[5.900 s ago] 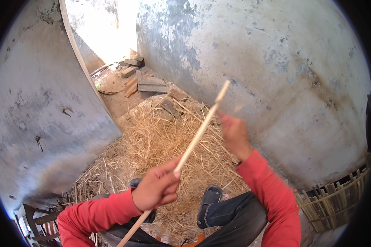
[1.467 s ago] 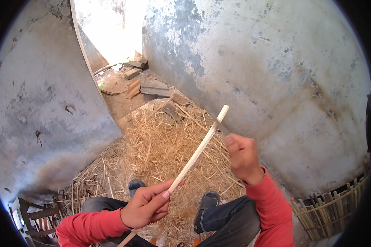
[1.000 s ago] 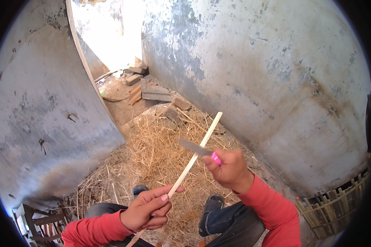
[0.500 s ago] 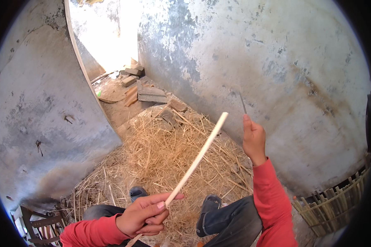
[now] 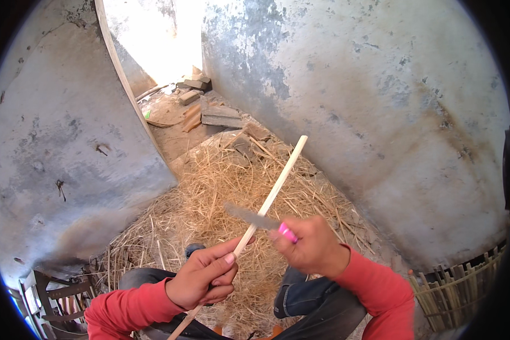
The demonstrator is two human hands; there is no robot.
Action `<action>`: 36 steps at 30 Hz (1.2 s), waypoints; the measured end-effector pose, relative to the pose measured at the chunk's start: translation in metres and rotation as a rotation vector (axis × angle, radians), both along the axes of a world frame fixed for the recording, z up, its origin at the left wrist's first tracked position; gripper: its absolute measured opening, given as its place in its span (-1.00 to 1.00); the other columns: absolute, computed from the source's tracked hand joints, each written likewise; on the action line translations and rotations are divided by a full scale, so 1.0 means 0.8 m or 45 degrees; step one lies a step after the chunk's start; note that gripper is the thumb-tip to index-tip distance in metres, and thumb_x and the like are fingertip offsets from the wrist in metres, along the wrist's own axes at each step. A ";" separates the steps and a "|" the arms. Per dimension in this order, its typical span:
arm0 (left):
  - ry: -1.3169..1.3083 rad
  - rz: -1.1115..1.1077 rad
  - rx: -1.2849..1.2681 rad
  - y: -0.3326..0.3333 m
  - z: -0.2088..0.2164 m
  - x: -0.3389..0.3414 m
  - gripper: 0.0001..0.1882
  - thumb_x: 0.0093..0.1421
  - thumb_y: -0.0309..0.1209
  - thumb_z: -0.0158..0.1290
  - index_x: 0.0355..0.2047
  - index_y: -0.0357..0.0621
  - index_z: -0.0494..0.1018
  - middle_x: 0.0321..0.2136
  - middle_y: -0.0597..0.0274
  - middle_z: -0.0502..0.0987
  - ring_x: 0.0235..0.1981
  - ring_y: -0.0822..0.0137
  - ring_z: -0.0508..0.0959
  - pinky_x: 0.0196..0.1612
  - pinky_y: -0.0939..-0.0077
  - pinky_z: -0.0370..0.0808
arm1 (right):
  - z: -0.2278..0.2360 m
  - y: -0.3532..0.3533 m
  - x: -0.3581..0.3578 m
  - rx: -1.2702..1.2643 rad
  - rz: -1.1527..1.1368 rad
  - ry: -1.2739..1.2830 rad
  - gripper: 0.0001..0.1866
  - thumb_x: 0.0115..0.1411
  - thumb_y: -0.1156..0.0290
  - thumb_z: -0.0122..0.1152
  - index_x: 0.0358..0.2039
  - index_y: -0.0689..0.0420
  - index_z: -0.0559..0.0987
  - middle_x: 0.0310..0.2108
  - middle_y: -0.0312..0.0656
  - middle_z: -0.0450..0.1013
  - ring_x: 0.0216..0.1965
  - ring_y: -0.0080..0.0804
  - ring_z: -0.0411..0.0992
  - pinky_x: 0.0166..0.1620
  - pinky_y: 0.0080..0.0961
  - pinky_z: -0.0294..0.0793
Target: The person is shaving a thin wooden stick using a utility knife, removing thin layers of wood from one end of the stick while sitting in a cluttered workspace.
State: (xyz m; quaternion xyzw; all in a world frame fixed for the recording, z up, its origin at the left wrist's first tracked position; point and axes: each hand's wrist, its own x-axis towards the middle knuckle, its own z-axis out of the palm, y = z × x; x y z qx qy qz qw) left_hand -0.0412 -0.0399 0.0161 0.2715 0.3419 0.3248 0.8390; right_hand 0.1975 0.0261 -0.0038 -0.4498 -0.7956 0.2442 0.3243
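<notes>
In the head view, with the clock face laid over it, my left hand (image 5: pixel 203 277) is at seven o'clock. Its fingers are wrapped round the long, pale, narrow wooden stick (image 5: pixel 275 192), thumb pressed along the top and forefinger stretched out underneath. The stick slants up past the centre, its squared tip toward two o'clock and its lower end running out near seven. My right hand (image 5: pixel 314 243), at five o'clock, is curled closed round the bright pink handle of a grey-bladed knife (image 5: pixel 246 216). The blade points toward ten o'clock and crosses the stick just above my left thumb — it is blurred, so I cannot tell whether the edge touches the wood. Golden-brown loose straw (image 5: pixel 198 187) spreads across the floor beneath my hands, between my dark-trousered legs (image 5: pixel 328 309). Grey and brown bricks (image 5: pixel 194 95) lie at eleven o'clock; a round, pale slatted basket (image 5: pixel 464 292) stands at four.
</notes>
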 end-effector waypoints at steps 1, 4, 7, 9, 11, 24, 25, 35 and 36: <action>0.001 0.003 -0.019 0.001 0.001 0.001 -0.51 0.47 -0.31 -0.21 0.37 -0.08 0.10 -0.68 0.43 0.07 -0.81 0.59 0.03 -0.72 0.67 0.02 | -0.001 -0.008 -0.007 0.054 0.085 -0.036 -0.55 0.27 0.06 0.16 -0.64 0.11 0.49 -0.80 -0.10 0.33 -0.78 -0.13 0.34 -0.65 -0.25 0.31; 0.018 0.010 0.013 -0.002 -0.001 -0.001 -0.51 0.47 -0.31 -0.21 0.36 -0.09 0.11 -0.68 0.44 0.06 -0.78 0.60 0.02 -0.70 0.67 0.03 | -0.004 -0.002 -0.007 0.150 0.086 -0.073 -0.54 0.26 0.04 0.17 -0.65 0.10 0.48 -0.80 -0.07 0.32 -0.77 -0.10 0.36 -0.65 -0.24 0.32; 0.055 -0.004 0.073 -0.008 -0.007 -0.008 -0.51 0.47 -0.33 -0.21 0.36 -0.13 0.11 -0.67 0.44 0.06 -0.75 0.59 0.01 -0.67 0.66 0.03 | -0.002 0.040 0.014 0.222 -0.091 -0.037 -0.52 0.26 0.03 0.16 -0.65 0.12 0.48 -0.78 -0.04 0.32 -0.75 -0.07 0.38 -0.64 -0.23 0.32; 0.083 0.000 0.088 -0.005 -0.005 -0.006 -0.51 0.47 -0.34 -0.20 0.36 -0.16 0.12 -0.66 0.44 0.06 -0.74 0.59 0.01 -0.66 0.65 0.03 | -0.005 0.055 0.026 0.259 -0.208 -0.020 -0.51 0.26 0.02 0.16 -0.65 0.13 0.48 -0.78 -0.02 0.32 -0.74 -0.04 0.39 -0.63 -0.22 0.33; 0.109 0.007 0.099 -0.005 -0.006 -0.003 -0.51 0.47 -0.35 -0.20 0.35 -0.18 0.12 -0.65 0.45 0.06 -0.73 0.59 0.02 -0.65 0.65 0.03 | -0.016 0.064 0.033 0.374 -0.258 -0.063 -0.50 0.29 0.05 0.12 -0.65 0.17 0.47 -0.78 -0.03 0.27 -0.76 -0.15 0.31 -0.63 -0.24 0.27; 0.098 0.022 0.227 -0.015 -0.005 -0.004 -0.52 0.46 -0.39 -0.20 0.35 -0.21 0.12 -0.66 0.47 0.06 -0.71 0.61 0.00 -0.64 0.66 0.04 | 0.032 0.044 0.061 -0.222 -0.316 0.758 -0.47 0.40 0.04 -0.06 -0.54 0.23 0.46 -0.79 -0.49 0.13 -0.71 -0.66 0.03 -0.58 -0.53 -0.01; 0.099 0.017 0.229 -0.015 -0.005 -0.002 -0.52 0.46 -0.39 -0.20 0.35 -0.21 0.12 -0.66 0.47 0.06 -0.71 0.61 0.00 -0.64 0.66 0.04 | 0.033 0.038 0.056 -0.220 -0.249 0.745 -0.48 0.40 0.04 -0.06 -0.51 0.23 0.47 -0.80 -0.46 0.12 -0.72 -0.66 0.06 -0.58 -0.58 0.02; 0.298 0.033 0.533 -0.018 -0.025 0.005 -0.52 0.45 -0.47 -0.20 0.36 -0.18 0.14 -0.65 0.43 0.23 -0.69 0.62 0.18 -0.62 0.66 0.16 | 0.015 0.007 0.016 0.294 0.073 -0.049 -0.56 0.28 0.05 0.17 -0.59 0.11 0.47 -0.80 -0.13 0.31 -0.79 -0.24 0.36 -0.68 -0.34 0.31; 0.365 0.054 0.603 -0.020 -0.026 0.005 -0.53 0.45 -0.48 -0.19 0.35 -0.18 0.15 -0.64 0.43 0.24 -0.68 0.63 0.20 -0.61 0.67 0.17 | 0.011 0.011 0.018 0.347 0.046 -0.084 -0.57 0.27 0.05 0.17 -0.60 0.10 0.46 -0.80 -0.13 0.32 -0.78 -0.20 0.37 -0.68 -0.32 0.33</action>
